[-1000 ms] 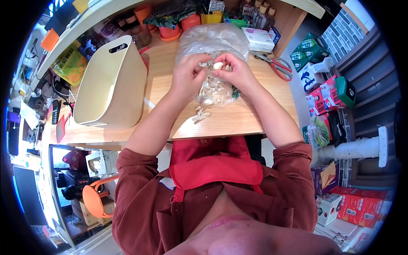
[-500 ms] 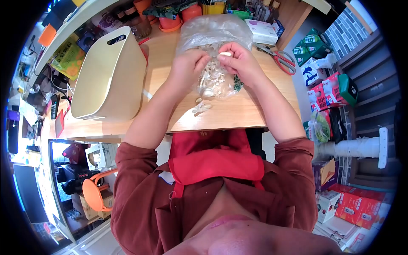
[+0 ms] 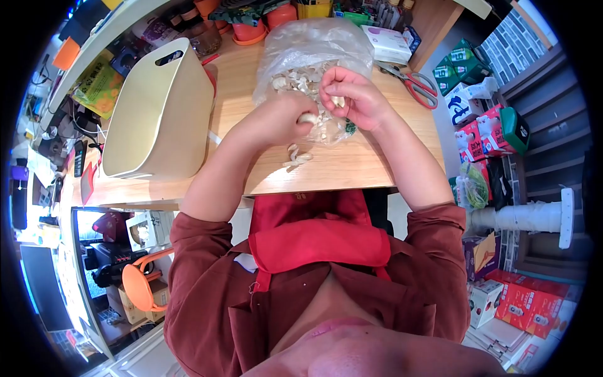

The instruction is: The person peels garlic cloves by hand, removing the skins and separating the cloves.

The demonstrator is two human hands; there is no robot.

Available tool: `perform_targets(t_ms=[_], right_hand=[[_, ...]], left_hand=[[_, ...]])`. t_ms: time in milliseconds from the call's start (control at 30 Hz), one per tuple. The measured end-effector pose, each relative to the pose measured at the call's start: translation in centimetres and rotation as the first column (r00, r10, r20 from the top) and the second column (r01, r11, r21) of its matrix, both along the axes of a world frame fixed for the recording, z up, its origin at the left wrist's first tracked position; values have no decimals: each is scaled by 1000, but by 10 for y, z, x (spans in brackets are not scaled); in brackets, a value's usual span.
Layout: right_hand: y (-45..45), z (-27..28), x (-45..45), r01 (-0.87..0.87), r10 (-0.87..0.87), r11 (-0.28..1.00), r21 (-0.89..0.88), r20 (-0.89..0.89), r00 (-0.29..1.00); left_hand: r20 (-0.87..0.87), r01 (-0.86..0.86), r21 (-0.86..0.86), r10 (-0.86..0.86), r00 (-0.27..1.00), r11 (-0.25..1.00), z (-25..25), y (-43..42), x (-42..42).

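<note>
My left hand [image 3: 286, 118] is over the near part of a clear plastic bag [image 3: 317, 41], its fingers curled around a whitish garlic clove [image 3: 308, 118]. Just to its right, my right hand [image 3: 357, 97] pinches a smaller pale piece that looks like a garlic clove [image 3: 338, 101] between thumb and fingers. Below and between the hands, papery whitish skins and pieces [image 3: 300, 81] lie on the spread bag. Several pale cloves [image 3: 296, 157] rest on the wooden table [image 3: 339, 169], nearer to me than the bag.
A tall cream bin [image 3: 141, 119] stands on the left of the table. Red-handled scissors [image 3: 418, 91] lie at the right, close to a white box [image 3: 386, 45]. Orange-red pots [image 3: 250, 31] and jars line the back. Stacked packages [image 3: 483, 135] stand beyond the right edge.
My left hand has come down toward me and now curls around a whitish clove. My right hand has lowered its piece slightly and turned. More of the skins behind the hands shows.
</note>
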State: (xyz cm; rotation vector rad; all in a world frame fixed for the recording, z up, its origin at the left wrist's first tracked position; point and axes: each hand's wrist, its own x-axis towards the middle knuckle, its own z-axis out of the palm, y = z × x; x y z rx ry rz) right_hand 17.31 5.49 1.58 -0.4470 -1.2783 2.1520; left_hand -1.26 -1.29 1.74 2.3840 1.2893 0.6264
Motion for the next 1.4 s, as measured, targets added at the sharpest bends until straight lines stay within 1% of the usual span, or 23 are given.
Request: perform_targets(t_ms=[67, 100, 133, 167, 267, 367, 467, 567, 600, 667, 700, 767, 867, 900, 1000, 1100, 1200, 1300, 1400], right_hand=[[-2, 3, 0, 48, -47, 998, -26, 46, 998], [0, 2, 0, 70, -71, 997, 8, 83, 994], [2, -1, 0, 91, -96, 995, 44, 118, 988], [3, -3, 0, 111, -122, 991, 80, 151, 981], [2, -5, -3, 121, -137, 982, 143, 111, 984], [-9, 2, -9, 157, -230, 937, 312, 214, 949], [-11, -1, -12, 140, -278, 879, 455, 252, 927], [-10, -4, -13, 184, -266, 888, 421, 145, 953], [-10, -4, -12, 179, -288, 849, 498, 151, 946], [-10, -2, -10, 155, -324, 751, 642, 153, 934], [-9, -4, -11, 144, -355, 643, 752, 126, 926], [-7, -8, -14, 119, -400, 383, 916, 48, 915], [-10, -4, -12, 74, -387, 559, 826, 181, 904], [-9, -4, -12, 73, -384, 528, 846, 161, 909], [-7, -8, -10, 68, -304, 739, 670, 241, 922], [-5, -11, -12, 70, -361, 671, 738, 242, 901], [-3, -12, -13, 72, -369, 740, 668, 315, 874], [-2, -13, -13, 51, -341, 737, 674, 305, 889], [-5, -9, -12, 38, -292, 793, 608, 325, 900]], left_hand=[[101, -129, -23, 130, 986, 991, 8, 1, 3], [268, -133, -163, 173, 948, 978, 8, 2, 3], [418, -109, -298, 233, 878, 948, 9, 4, 2], [544, -60, -422, 306, 781, 904, 9, 6, 1], [709, 54, -447, 317, 630, 893, 8, 12, -4], [764, 126, -464, 324, 558, 877, 8, 11, -5], [802, 220, -480, 323, 503, 849, 4, 13, -7], [846, 273, -471, 342, 408, 839, 3, 12, -7], [854, 284, -476, 360, 376, 832, 5, 11, -6], [864, 297, -484, 398, 307, 823, 9, 10, -4], [865, 312, -491, 414, 282, 813, 7, 11, -6], [865, 340, -501, 446, 231, 796, -3, 17, -10], [837, 323, -547, 505, 209, 773, -5, 19, -11], [831, 333, -556, 511, 220, 761, -4, 20, -11], [820, 247, -569, 515, 250, 785, -1, 17, -4], [791, 176, -548, 440, 425, 818, 0, 15, -3], [749, 72, -494, 382, 541, 866, 2, 12, -1], [589, -126, -247, 252, 768, 961, -2, 11, 3], [641, -127, -180, 215, 737, 975, -8, 14, 3]])
